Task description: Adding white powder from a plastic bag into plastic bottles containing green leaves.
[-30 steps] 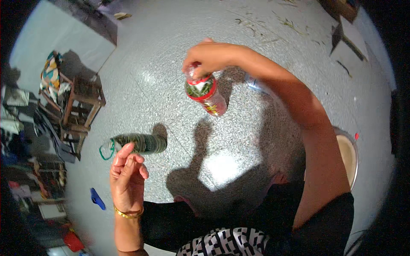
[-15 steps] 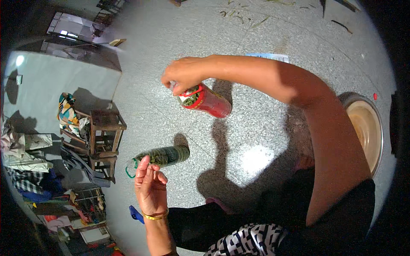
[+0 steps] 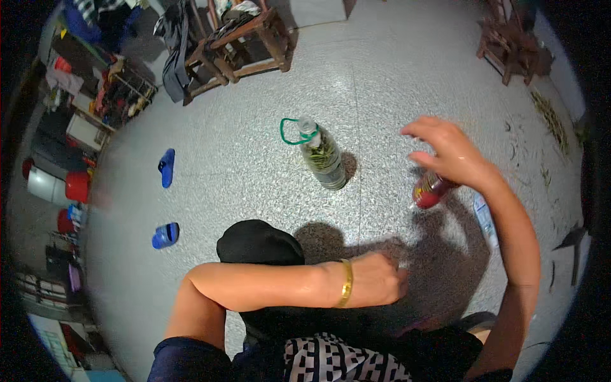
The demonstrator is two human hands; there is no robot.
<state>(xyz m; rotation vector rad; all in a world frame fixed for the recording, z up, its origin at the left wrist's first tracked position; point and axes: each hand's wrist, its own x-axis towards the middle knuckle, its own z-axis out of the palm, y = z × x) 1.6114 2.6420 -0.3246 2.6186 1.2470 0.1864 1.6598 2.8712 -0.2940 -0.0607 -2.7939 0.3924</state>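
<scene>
Fingers [image 3: 425, 130] of the right hand [image 3: 453, 155] were spread loosely over the top of a red bottle [image 3: 429, 190] standing on the speckled floor [image 3: 394, 70], touching or just above its neck; a firm grip could not be confirmed. Beside the knee, the left hand [image 3: 375, 280] lay curled, holding nothing visible. A clear bottle [image 3: 322, 155] with a green loop stood apart, upright. With so slack a hold, the red bottle could tip if nudged sideways.

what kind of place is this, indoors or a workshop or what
Probably a lived-in home room: a speckled tiled floor, blue slippers lying loose, wooden stools draped with clothes, and cluttered shelves along the left wall.
</scene>
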